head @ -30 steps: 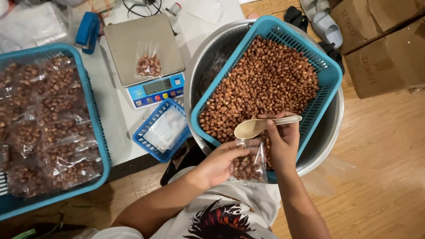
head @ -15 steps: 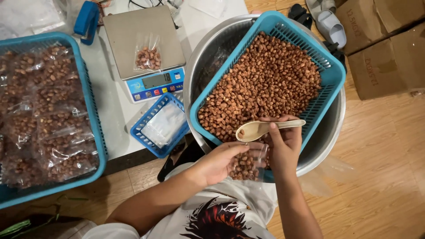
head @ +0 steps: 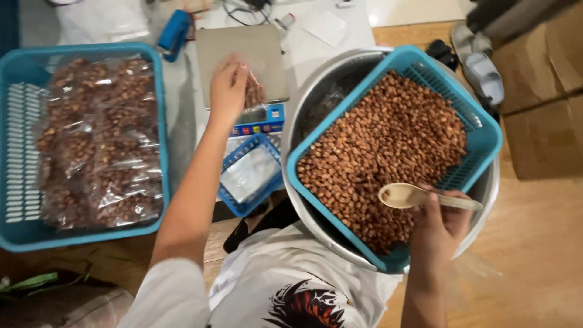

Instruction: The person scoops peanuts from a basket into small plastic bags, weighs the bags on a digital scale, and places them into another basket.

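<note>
Brown peanuts [head: 388, 152] fill a blue plastic basket [head: 486, 136] that rests tilted inside a large metal basin [head: 303, 109], seen from above by a head-worn camera. A person's right hand [head: 440, 228] is closed around the handle of a pale wooden spoon [head: 404, 195], its empty bowl hovering over the near corner of the nuts. The left hand [head: 228, 91] reaches across the table to a digital scale [head: 243, 61], fingers pinched on a small clear bag of peanuts [head: 254, 94] sitting on the weighing plate. Just in front of the scale lies a small blue tray [head: 234, 197] holding empty clear bags. Further left, a large blue basket [head: 18, 152] is packed with sealed bags of peanuts [head: 97, 146]. Behind the scale sits a blue stapler [head: 173, 30]. Cardboard boxes [head: 540, 97] and a pair of sandals [head: 480, 67] stand on the wooden floor at right.
</note>
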